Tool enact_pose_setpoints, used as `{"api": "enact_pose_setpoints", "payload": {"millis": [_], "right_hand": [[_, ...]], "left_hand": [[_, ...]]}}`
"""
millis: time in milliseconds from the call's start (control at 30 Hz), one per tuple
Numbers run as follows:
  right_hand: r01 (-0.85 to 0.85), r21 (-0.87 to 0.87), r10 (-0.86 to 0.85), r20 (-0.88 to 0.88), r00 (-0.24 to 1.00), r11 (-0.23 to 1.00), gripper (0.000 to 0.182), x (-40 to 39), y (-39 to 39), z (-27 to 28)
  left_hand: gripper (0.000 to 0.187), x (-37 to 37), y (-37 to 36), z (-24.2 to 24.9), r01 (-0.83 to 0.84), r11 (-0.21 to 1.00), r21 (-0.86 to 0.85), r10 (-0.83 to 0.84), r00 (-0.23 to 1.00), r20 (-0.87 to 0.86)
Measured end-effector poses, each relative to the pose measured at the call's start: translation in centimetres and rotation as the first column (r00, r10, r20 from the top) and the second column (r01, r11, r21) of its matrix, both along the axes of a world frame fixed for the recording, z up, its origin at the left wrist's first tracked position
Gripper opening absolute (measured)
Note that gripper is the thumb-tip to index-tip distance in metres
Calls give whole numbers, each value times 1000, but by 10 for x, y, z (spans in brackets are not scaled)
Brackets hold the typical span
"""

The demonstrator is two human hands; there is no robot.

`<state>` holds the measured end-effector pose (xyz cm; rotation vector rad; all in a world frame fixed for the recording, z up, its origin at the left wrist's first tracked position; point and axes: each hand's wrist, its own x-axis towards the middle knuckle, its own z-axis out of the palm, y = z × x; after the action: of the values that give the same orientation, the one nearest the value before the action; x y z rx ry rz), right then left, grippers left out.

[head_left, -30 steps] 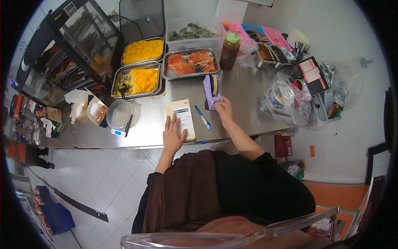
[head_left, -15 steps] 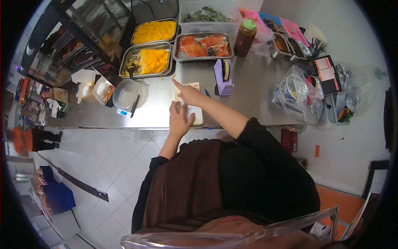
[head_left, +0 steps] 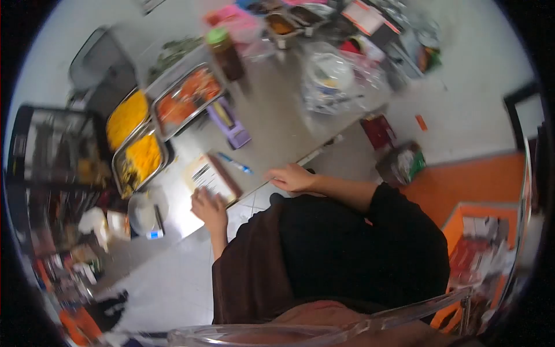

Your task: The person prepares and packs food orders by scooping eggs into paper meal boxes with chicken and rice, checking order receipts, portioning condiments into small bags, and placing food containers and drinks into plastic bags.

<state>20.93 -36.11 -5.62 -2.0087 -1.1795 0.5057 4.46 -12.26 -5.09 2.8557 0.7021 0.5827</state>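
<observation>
My left hand (head_left: 210, 209) lies with its fingers spread on the lower end of a small pad of paper (head_left: 211, 176) with printed lines. The pad rests near the table's front edge. My right hand (head_left: 293, 177) is off to the right, over the table edge and clear of the pad. Its fingers are loosely bent, and nothing shows in them. Between the two hands, a little farther back, lies a blue pen (head_left: 236, 164). A purple tape dispenser (head_left: 234, 132) stands behind the pen.
Steel trays of yellow food (head_left: 128, 118) and of packed orange-red food (head_left: 191, 95) stand behind the pad. Nearby are a green-capped brown bottle (head_left: 226, 55), a plastic tub (head_left: 144, 214) beside a scale (head_left: 155, 235), and bagged bowls (head_left: 332, 78) on the steel table (head_left: 272, 110).
My right hand has left the pad and moved right, to the table's edge. The left hand stays on the pad. The whole view has swung toward the right, blurring the scene.
</observation>
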Motion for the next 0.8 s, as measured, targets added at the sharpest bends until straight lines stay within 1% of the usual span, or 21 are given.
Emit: {"api": "enact_pose_setpoints", "payload": {"millis": [33,67,100,133,167,200,267,300,333,400,433,467,500,533,567,600,633,667,700,733,800], "right_hand": [[33,-8,-33,-53,998,999,20,-2,-33,-6],[94,-52,-94,6,996,994,18,-2,-67,-9],[153,-92,-147,66,987,984,16,0,-99,-12],[244,-170,-240,44,970,955,16,2,-126,-17],[325,-244,-329,26,944,914,16,6,-151,-24],[393,-316,-412,8,911,864,16,12,-172,-34],[458,-313,-493,-39,869,832,17,26,-211,-61],[488,-313,-530,-61,846,815,18,35,-229,-75],[471,-336,-523,-80,849,816,20,46,-247,-93],[431,-381,-506,-121,854,818,23,72,-284,-130],[448,-447,-557,-146,817,774,25,89,-302,-156],[454,-514,-605,-170,778,728,26,105,-318,-186],[450,-578,-649,-190,737,681,28,122,-336,-204],[477,-606,-694,-182,696,637,30,140,-353,-204],[497,-633,-734,-172,657,594,32,163,-369,-192],[513,-658,-769,-161,619,551,34,186,-387,-191],[590,-596,-783,-111,611,545,36,207,-405,-224],[658,-526,-797,-62,601,538,37,227,-421,-282],[716,-451,-808,-18,589,533,39,246,-433,-322],[693,-410,-759,2,651,593,42,274,-439,-284],[731,-308,-749,80,658,609,39,325,-444,-315]], "left_hand": [[46,3,-10,6,-6,998,-58,9,998,63],[44,10,-20,15,-13,993,-116,27,992,126],[42,21,-35,26,14,991,-132,11,983,185],[40,31,-52,37,37,988,-150,0,971,239],[36,42,-67,47,66,993,-95,-42,971,237],[34,55,-80,44,109,994,5,-106,953,284],[34,86,-115,43,335,941,-56,-277,853,442],[34,101,-135,37,368,925,-96,-302,863,405],[34,117,-158,36,397,907,-137,-326,872,366],[34,153,-208,38,464,878,-114,-434,874,218],[34,171,-229,32,467,868,-170,-438,881,181],[34,191,-242,21,466,864,-188,-446,884,143],[35,211,-253,10,422,889,-176,-412,906,95],[36,228,-254,-7,373,913,-162,-371,927,44],[40,234,-229,-60,264,954,-142,-260,964,46],[40,242,-218,-88,155,982,-108,-158,987,-15],[40,250,-216,-101,66,996,-62,-71,994,-81],[39,256,-214,-112,-11,1000,-7,10,989,-146],[39,260,-212,-121,-70,997,41,77,979,-186],[39,261,-211,-127,-105,991,81,120,970,-212],[38,263,-209,-138,-153,975,159,189,950,-249]]}}
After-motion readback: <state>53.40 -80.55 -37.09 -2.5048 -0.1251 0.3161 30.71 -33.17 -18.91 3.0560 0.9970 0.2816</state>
